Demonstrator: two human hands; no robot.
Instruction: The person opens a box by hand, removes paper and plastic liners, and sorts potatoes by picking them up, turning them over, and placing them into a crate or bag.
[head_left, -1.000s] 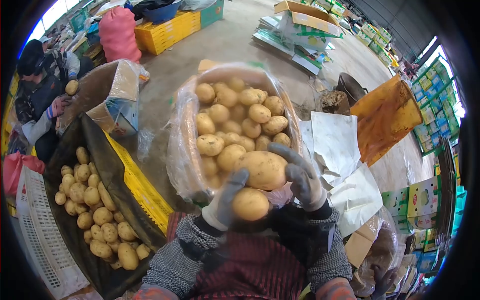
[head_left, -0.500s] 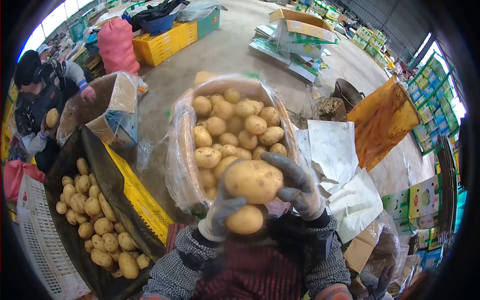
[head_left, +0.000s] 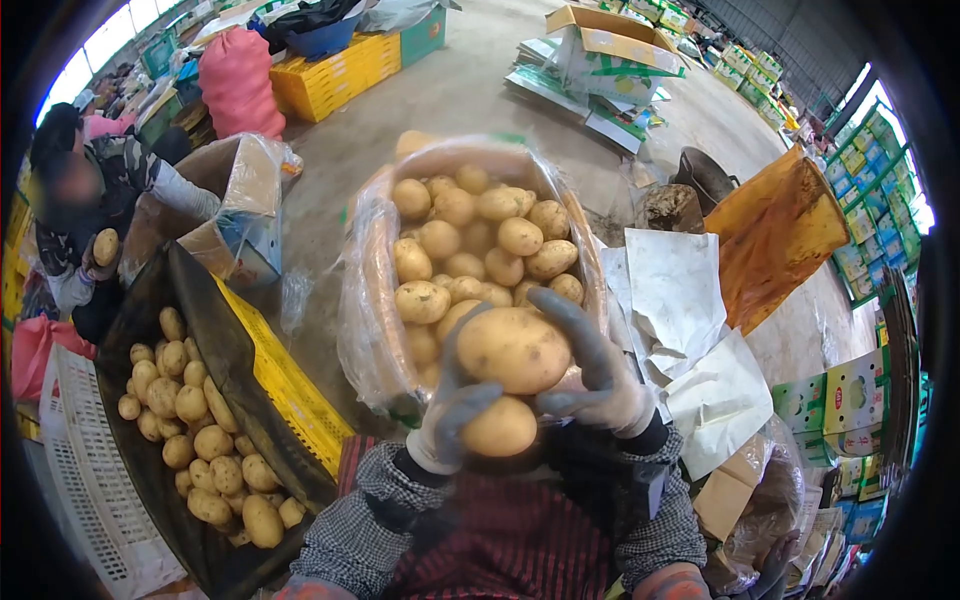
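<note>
Both of my hands wear grey-and-white gloves and are together above the near edge of a plastic-lined box (head_left: 364, 262) of potatoes. A large potato (head_left: 514, 349) lies between them, with a smaller potato (head_left: 499, 427) just below it, nearer my body. My left hand (head_left: 452, 405) curls round the left side of both, its thumb across the gap between them. My right hand (head_left: 603, 378) cups the right side of the large potato, fingers at its upper edge and thumb by its lower edge. The potatoes (head_left: 440, 240) in the box are piled loosely.
On the left, a dark-lined yellow crate (head_left: 290, 390) holds more potatoes, beside a white basket (head_left: 95, 480). A co-worker (head_left: 75, 215) holds a potato near an open carton (head_left: 250, 190). White paper sheets (head_left: 680, 290) and an orange-brown sheet (head_left: 775, 240) stand right of my box.
My right fingers have shifted along the large potato's upper edge, and the thumb has moved left towards the smaller potato. The co-worker's far arm has reached down into the carton. My view has shifted slightly.
</note>
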